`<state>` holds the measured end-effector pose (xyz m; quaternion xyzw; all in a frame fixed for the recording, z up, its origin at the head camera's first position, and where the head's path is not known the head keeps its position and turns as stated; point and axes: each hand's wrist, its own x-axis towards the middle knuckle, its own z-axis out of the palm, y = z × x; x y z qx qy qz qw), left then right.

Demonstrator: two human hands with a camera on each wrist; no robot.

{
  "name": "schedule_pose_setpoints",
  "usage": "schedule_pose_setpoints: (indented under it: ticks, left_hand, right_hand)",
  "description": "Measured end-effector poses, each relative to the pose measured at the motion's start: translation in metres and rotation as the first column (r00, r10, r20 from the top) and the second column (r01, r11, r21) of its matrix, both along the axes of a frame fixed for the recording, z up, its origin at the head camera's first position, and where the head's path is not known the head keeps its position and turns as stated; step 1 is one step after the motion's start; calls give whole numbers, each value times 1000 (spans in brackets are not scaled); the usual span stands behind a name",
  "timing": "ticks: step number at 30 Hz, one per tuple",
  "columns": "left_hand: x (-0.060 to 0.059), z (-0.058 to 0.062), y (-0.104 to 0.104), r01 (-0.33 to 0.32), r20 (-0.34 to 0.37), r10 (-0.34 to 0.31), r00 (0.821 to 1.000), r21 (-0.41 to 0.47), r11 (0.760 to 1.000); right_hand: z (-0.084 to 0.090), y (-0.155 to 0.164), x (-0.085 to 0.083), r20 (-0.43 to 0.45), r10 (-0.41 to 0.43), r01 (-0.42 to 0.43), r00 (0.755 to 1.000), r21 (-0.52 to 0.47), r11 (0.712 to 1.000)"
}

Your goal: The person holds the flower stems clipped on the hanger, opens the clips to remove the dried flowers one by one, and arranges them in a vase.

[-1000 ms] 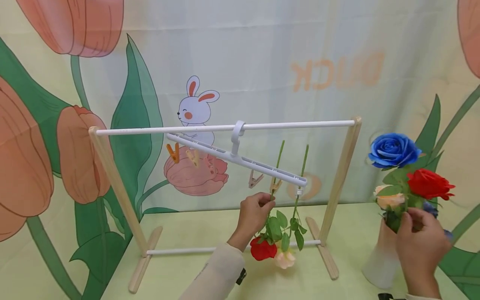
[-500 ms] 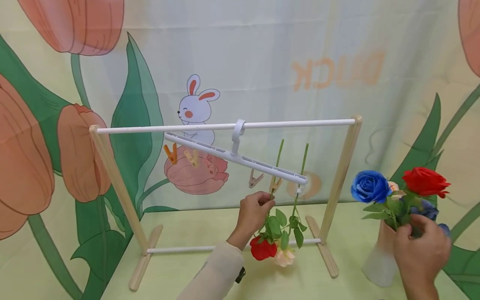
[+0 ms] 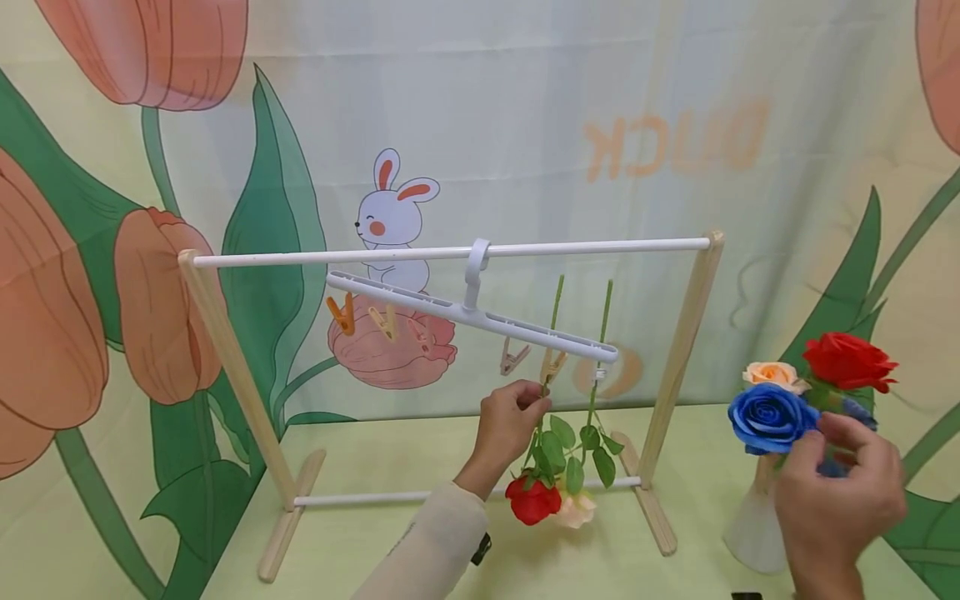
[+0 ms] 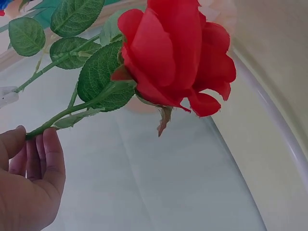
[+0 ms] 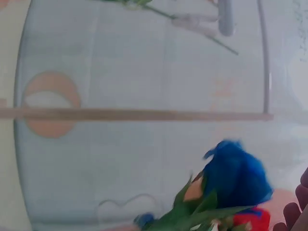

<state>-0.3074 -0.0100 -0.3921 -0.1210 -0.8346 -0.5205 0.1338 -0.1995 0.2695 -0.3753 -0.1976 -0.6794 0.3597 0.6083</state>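
My left hand (image 3: 512, 429) pinches the green stem of a red rose (image 3: 532, 498) below the hanger's right part. The rose hangs bloom down, its stem running up past a yellow clothespin (image 3: 553, 365). In the left wrist view, thumb and fingertips meet on the stem beside the red bloom (image 4: 175, 57). Beside it a peach rose (image 3: 576, 510) hangs from a white clip (image 3: 600, 374). My right hand (image 3: 840, 487) has bent fingers close to a blue rose (image 3: 772, 417) at the white vase (image 3: 753, 529); whether it holds the stem is hidden.
The white hanger (image 3: 468, 314) tilts down to the right on the rack's top rod (image 3: 600, 248). Several unused clothespins hang along it, including an orange one (image 3: 341, 315). Another red rose (image 3: 849, 361) and a peach rose (image 3: 774, 376) stand at the vase. A printed cloth forms the backdrop.
The blue rose has dropped from above the other blooms to the front of the vase, and my right hand has shifted slightly with it. My left hand stays put; the hanging roses swing slightly right.
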Motion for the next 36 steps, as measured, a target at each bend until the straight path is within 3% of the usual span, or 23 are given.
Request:
schedule_pose_setpoints:
  ticks: [5, 11, 16, 23, 26, 29, 32, 36]
  left_hand:
    - [0, 1, 2, 5, 1, -5, 1000, 2, 1000]
    - [0, 1, 6, 17, 4, -17, 1000, 28, 999]
    - [1, 1, 9, 31, 9, -32, 999, 56, 998]
    - [2, 3, 10, 31, 16, -33, 999, 73, 997]
    - [3, 5, 11, 24, 22, -25, 999, 68, 997]
    - [3, 5, 13, 15, 24, -17, 1000, 56, 998]
    - [4, 6, 14, 10, 9, -10, 1000, 43, 999]
    - [5, 8, 15, 5, -19, -5, 1000, 24, 1000]
  right_hand:
    - [12, -26, 4, -88, 126, -119, 988, 83, 989]
    - [10, -59, -5, -38, 290, -282, 956, 136, 950]
    - [3, -89, -18, 28, 392, -392, 920, 99, 915]
    - [3, -127, -42, 207, 532, -538, 821, -32, 842]
    - [4, -141, -55, 237, 587, -588, 774, -75, 805]
    - [6, -152, -67, 245, 622, -613, 744, -118, 781]
    - [8, -161, -76, 225, 637, -621, 738, -146, 770]
    - [13, -171, -82, 175, 619, -601, 766, -146, 786]
